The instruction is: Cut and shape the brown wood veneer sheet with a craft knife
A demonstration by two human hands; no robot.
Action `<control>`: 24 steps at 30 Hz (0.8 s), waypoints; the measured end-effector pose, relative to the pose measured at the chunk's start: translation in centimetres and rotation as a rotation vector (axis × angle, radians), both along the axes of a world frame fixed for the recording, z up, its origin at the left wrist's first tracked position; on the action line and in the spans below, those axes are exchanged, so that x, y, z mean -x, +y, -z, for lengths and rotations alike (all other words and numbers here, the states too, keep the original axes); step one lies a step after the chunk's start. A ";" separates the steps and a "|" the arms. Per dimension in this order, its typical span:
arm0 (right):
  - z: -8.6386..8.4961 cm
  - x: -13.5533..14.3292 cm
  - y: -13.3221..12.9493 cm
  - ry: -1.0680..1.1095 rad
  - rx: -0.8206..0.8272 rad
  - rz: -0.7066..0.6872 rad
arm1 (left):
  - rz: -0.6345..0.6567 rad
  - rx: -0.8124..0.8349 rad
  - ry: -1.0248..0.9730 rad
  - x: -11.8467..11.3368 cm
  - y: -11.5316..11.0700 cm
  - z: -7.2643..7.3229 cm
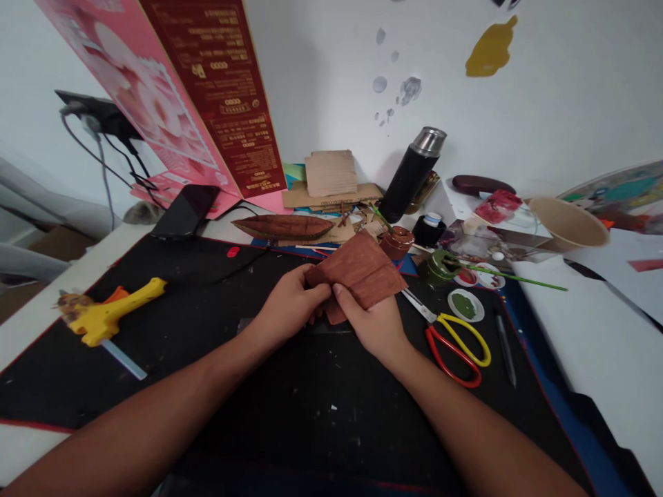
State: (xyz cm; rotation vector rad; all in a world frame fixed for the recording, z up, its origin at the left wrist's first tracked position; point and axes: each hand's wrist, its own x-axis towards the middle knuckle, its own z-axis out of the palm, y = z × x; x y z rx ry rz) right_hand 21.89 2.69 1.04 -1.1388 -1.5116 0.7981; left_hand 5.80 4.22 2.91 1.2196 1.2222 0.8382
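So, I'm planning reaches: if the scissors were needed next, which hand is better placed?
Right, probably. The scissors lie beside the right hand, handles near that forearm; the left hand is farther off. Both hold the brown sheet, so the left could keep it.

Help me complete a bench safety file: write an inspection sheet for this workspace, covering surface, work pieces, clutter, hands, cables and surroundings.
Surface: black mat, red-edged, with small pale specks.
Work pieces: reddish-brown sheet held up over the mat; boat-shaped piece lying beyond it.
Clutter: yellow glue gun and phone at left; scissors, pen, brown jar, green jar and black flask at right.
Hands: left hand and right hand both grip the sheet.
Cables: several cables hang by a black power strip, far left.
Surroundings: white wall with grey and mustard patches; pink-and-red panel standing at left.
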 end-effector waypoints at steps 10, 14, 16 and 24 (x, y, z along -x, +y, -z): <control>0.3 0.0 0.0 -0.038 0.007 -0.008 | -0.004 -0.008 0.022 0.0 0.1 0.1; 0.2 -0.1 0.0 -0.046 0.002 -0.010 | -0.003 -0.018 0.013 0.0 0.0 0.1; 0.0 -0.1 0.0 -0.007 0.019 -0.007 | -0.003 -0.031 -0.012 0.0 0.0 0.1; -0.5 -0.4 -0.3 0.186 0.220 -0.003 | 0.007 -0.106 -0.228 0.2 -0.2 0.0</control>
